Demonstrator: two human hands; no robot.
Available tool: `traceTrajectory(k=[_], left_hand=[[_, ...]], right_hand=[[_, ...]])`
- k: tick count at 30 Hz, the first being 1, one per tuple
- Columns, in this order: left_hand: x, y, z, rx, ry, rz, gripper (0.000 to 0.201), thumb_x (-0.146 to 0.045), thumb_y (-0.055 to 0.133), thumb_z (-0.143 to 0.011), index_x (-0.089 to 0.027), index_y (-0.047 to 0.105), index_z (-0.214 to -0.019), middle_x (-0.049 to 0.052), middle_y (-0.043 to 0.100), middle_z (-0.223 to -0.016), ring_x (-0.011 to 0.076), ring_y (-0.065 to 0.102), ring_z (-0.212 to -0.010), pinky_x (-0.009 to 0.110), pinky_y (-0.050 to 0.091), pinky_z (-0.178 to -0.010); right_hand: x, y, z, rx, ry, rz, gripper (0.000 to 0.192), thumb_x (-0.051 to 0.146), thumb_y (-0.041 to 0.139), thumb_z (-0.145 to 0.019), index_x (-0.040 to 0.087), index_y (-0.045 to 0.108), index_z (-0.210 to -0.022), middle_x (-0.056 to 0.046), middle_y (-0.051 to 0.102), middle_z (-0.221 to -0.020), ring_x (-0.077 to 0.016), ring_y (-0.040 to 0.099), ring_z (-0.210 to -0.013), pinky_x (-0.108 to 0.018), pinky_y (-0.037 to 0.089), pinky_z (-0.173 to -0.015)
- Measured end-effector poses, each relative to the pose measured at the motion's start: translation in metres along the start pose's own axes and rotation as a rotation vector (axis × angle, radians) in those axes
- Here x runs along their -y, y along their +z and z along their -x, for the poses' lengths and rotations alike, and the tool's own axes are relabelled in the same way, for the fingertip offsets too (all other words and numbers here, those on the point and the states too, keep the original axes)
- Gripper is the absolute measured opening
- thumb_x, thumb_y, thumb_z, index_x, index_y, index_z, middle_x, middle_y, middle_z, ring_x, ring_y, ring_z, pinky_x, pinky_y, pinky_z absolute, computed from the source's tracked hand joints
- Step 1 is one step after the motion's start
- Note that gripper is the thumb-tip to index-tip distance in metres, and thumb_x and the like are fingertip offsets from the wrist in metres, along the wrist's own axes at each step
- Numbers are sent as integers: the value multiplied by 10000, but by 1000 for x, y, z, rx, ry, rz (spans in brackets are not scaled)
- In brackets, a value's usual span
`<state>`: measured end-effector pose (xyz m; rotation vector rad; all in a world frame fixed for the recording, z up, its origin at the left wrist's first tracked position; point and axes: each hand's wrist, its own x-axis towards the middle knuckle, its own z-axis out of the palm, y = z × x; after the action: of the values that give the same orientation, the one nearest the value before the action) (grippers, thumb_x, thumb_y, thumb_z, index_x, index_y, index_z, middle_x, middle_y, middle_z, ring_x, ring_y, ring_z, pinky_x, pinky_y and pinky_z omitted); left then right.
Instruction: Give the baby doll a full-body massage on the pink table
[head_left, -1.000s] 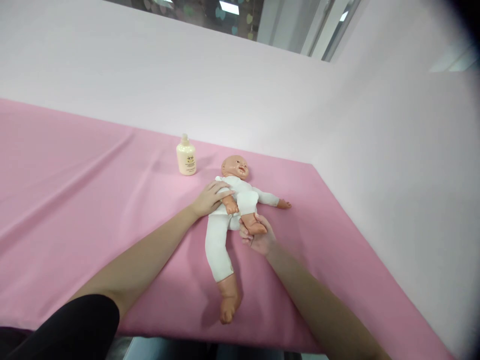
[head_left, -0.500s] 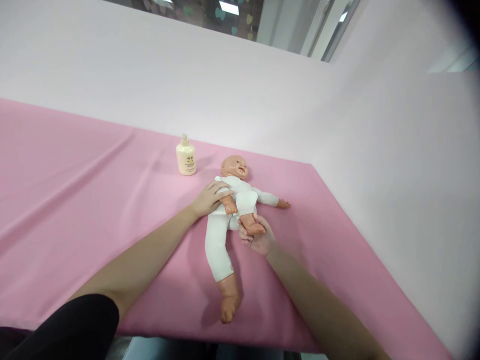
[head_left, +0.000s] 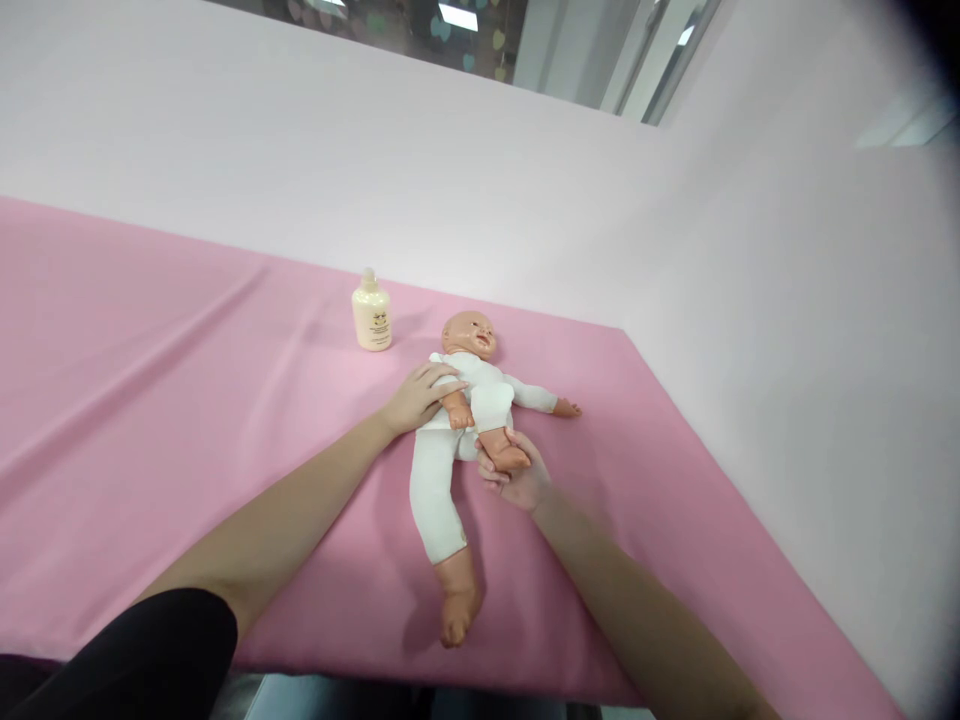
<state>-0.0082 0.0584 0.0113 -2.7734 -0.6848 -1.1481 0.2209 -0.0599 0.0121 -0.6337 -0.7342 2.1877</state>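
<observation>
A baby doll (head_left: 436, 490) with a white cloth body lies face up, its head toward the far wall. My left hand (head_left: 421, 395) rests against the doll's side, fingers closed over its bent arm near the doll's hand (head_left: 458, 409). The doll's other arm stretches out to the right. My right hand (head_left: 523, 483) is wrapped round the doll's foot (head_left: 504, 450) from below, with that leg folded up toward the belly. The other leg lies straight toward me, its bare foot (head_left: 460, 605) near the front edge.
A cream lotion bottle (head_left: 373, 315) stands upright left of the doll's head. Pink cloth (head_left: 225, 400) with some creases covers the table. A white wall (head_left: 315, 160) rises behind the table and another on the right, with a window (head_left: 450, 40) above.
</observation>
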Motion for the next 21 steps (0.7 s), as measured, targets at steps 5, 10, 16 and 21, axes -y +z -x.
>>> traceTrajectory(k=[5, 10, 16, 21], left_hand=[[0, 0, 0, -1, 3, -19, 409, -131, 420, -904, -250, 555, -1271, 108, 536, -1260, 231, 453, -1209, 462, 394, -1023], [1, 1, 0, -2, 1, -27, 407, -136, 427, -903, -253, 556, -1272, 108, 539, -1261, 236, 460, -1205, 472, 402, -1017], [1, 1, 0, -10, 5, -14, 413, -131, 420, -904, -250, 553, -1276, 112, 540, -1256, 234, 459, -1202, 471, 403, -1016], [1, 2, 1, -4, -1, -21, 421, -128, 424, -900, -261, 550, -1278, 105, 539, -1259, 235, 460, -1204, 472, 400, -1015]], right_hand=[[1, 1, 1, -6, 7, 0, 446, 511, 413, -890, 120, 623, -934, 16, 535, -614, -65, 244, -432, -221, 320, -476], [1, 3, 1, -16, 24, 11, 457, 530, 409, -894, 124, 615, -928, 17, 528, -616, -63, 246, -427, -227, 325, -476], [1, 3, 1, 11, 20, 17, 459, 522, 400, -896, 123, 622, -932, 22, 532, -615, -57, 239, -416, -226, 327, -469], [1, 3, 1, 16, 17, 43, 478, 545, 419, -892, 115, 619, -950, 25, 541, -625, -51, 249, -403, -225, 336, -471]])
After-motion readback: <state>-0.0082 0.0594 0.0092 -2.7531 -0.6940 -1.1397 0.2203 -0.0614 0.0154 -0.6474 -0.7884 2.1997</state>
